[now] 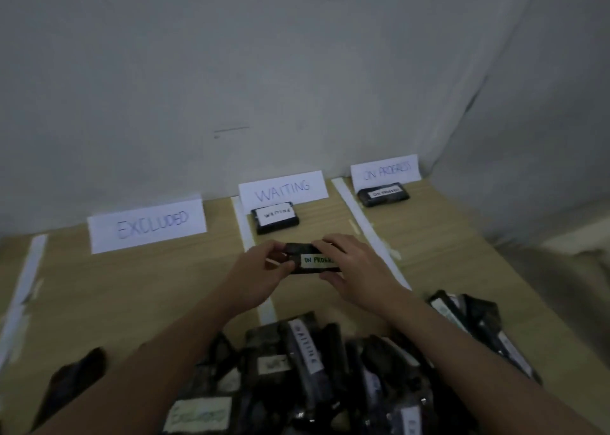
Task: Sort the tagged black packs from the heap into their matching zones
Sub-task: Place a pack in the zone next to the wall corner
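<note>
Head view shows both hands raised over the wooden table [132, 286], sharing one black pack [308, 259]: the left hand [260, 269] pinches its left end between thumb and curled fingers, and the right hand [353, 266] curls over its right end and top edge, so neither hand is free. The white tag on the pack reads ON PROGRESS, though the right fingers cover its last letters. The pack is held in the air just in front of the WAITING sign [284, 188], over the middle zone, which is not where it belongs. Judging by the tag, the move now is to carry it to the right of the WAITING sign, across the white tape strip [363, 223], and lay it by the pack already lying below the ON PROGRESS sign [384, 170]. Setting it flat, tag up, beside or squarely on top of that ON PROGRESS pack [383, 194], would keep the zone readable (one hand would be enough for the carry). The pack tagged WAITING [275, 217] lies just below the WAITING sign and should stay undisturbed. To the left of that sign stands the EXCLUDED sign [148, 225]. The heap [297, 378] lies well in front of the sign, nearest the person, with many packs left.
</note>
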The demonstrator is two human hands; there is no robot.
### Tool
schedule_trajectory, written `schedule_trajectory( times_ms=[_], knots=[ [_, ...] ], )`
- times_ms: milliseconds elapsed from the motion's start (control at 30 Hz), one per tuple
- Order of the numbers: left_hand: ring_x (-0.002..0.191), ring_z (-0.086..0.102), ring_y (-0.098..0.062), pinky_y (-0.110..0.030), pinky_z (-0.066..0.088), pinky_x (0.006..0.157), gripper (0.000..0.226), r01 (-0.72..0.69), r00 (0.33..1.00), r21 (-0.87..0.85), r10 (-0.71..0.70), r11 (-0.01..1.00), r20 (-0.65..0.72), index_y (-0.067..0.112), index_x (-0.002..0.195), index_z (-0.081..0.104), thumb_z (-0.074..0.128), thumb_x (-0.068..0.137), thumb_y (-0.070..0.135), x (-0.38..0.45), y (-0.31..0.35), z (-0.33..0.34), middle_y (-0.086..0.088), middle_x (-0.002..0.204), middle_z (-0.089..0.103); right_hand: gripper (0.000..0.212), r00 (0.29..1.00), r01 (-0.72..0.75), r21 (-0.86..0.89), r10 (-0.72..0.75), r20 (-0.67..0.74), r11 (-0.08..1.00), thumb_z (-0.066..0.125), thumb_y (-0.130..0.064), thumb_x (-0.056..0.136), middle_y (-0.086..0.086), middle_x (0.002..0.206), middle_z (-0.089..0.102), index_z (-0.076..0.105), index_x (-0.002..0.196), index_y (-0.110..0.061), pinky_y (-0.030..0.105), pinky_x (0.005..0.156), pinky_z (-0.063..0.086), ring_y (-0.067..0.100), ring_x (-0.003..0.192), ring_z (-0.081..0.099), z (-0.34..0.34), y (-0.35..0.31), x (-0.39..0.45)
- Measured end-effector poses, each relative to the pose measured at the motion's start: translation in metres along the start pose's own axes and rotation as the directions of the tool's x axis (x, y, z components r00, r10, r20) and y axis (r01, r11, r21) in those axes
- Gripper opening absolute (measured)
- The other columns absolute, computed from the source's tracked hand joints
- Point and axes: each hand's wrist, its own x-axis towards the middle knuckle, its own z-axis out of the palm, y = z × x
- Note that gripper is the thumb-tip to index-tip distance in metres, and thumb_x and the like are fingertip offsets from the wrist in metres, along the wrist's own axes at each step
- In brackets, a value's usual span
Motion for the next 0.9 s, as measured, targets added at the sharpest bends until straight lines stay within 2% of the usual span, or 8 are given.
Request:
schedule_trajectory(
  times_ms=[67, 167, 267, 367, 500, 900],
  knots=[
    [0.094, 0.057, -0.014, -0.018, 0.043, 0.071, 0.026, -0.012, 0.999, 0.143, 0.007, 0.99, 0.038, 0.016, 0.116, 0.053, 0.056, 0.09, 0.022, 0.017, 0.012, 0.029, 0.0, 0.106, 0.06, 0.061, 0.999, -0.028, -0.04, 0.03, 0.04, 0.999, 0.088, -0.011, 0.053, 0.016, 0.1, 0.066, 0.064, 0.107, -0.001, 0.041, 0.064, 0.056, 0.034, 0.084, 0.065, -0.008, 0.041, -0.012],
    [0.111, 0.051, -0.016, -0.025, 0.042, 0.091, 0.039, -0.068, 0.993, 0.315, 0.033, 0.947, 0.117, 0.014, 0.13, 0.045, 0.052, 0.093, 0.026, 0.037, 0.029, 0.067, -0.003, 0.123, 0.054, 0.057, 0.99, -0.085, -0.082, 0.093, 0.103, 0.993, 0.085, -0.008, 0.057, 0.018, 0.1, 0.065, 0.063, 0.108, 0.0, 0.047, 0.063, 0.057, 0.037, 0.087, 0.064, -0.015, 0.106, -0.026],
    [0.12, 0.047, -0.019, -0.031, 0.039, 0.101, 0.044, -0.121, 0.98, 0.424, 0.04, 0.898, 0.195, 0.014, 0.135, 0.04, 0.048, 0.094, 0.029, 0.056, 0.042, 0.096, -0.004, 0.134, 0.047, 0.052, 0.97, -0.142, -0.144, 0.166, 0.176, 0.979, 0.075, -0.008, 0.072, 0.019, 0.115, 0.059, 0.057, 0.12, -0.001, 0.049, 0.078, 0.051, 0.039, 0.105, 0.055, -0.02, 0.161, -0.03],
    [0.125, 0.043, -0.021, -0.034, 0.037, 0.103, 0.045, -0.143, 0.966, 0.513, 0.008, 0.846, 0.257, 0.016, 0.138, 0.035, 0.043, 0.096, 0.031, 0.071, 0.052, 0.121, -0.004, 0.139, 0.041, 0.051, 0.933, -0.2, -0.235, 0.258, 0.25, 0.951, 0.058, -0.018, 0.088, 0.011, 0.135, 0.044, 0.042, 0.136, -0.011, 0.04, 0.091, 0.042, 0.03, 0.124, 0.039, -0.023, 0.202, -0.024],
    [0.128, 0.041, -0.023, -0.036, 0.037, 0.103, 0.046, -0.145, 0.956, 0.565, -0.031, 0.813, 0.29, 0.017, 0.139, 0.033, 0.041, 0.097, 0.032, 0.09, 0.06, 0.146, -0.004, 0.142, 0.038, 0.05, 0.9, -0.271, -0.253, 0.338, 0.276, 0.929, 0.054, -0.023, 0.091, 0.009, 0.138, 0.041, 0.039, 0.138, -0.014, 0.041, 0.096, 0.04, 0.028, 0.125, 0.036, -0.02, 0.235, -0.006],
    [0.127, 0.042, -0.024, -0.039, 0.038, 0.102, 0.046, -0.123, 0.954, 0.616, -0.079, 0.778, 0.29, 0.017, 0.139, 0.032, 0.04, 0.097, 0.032, 0.102, 0.055, 0.157, -0.004, 0.142, 0.038, 0.05, 0.923, -0.138, -0.241, 0.213, 0.322, 0.961, 0.054, -0.02, 0.091, 0.01, 0.135, 0.041, 0.038, 0.138, -0.013, 0.039, 0.098, 0.037, 0.027, 0.125, 0.038, 0.01, 0.249, 0.034]
  ],
)
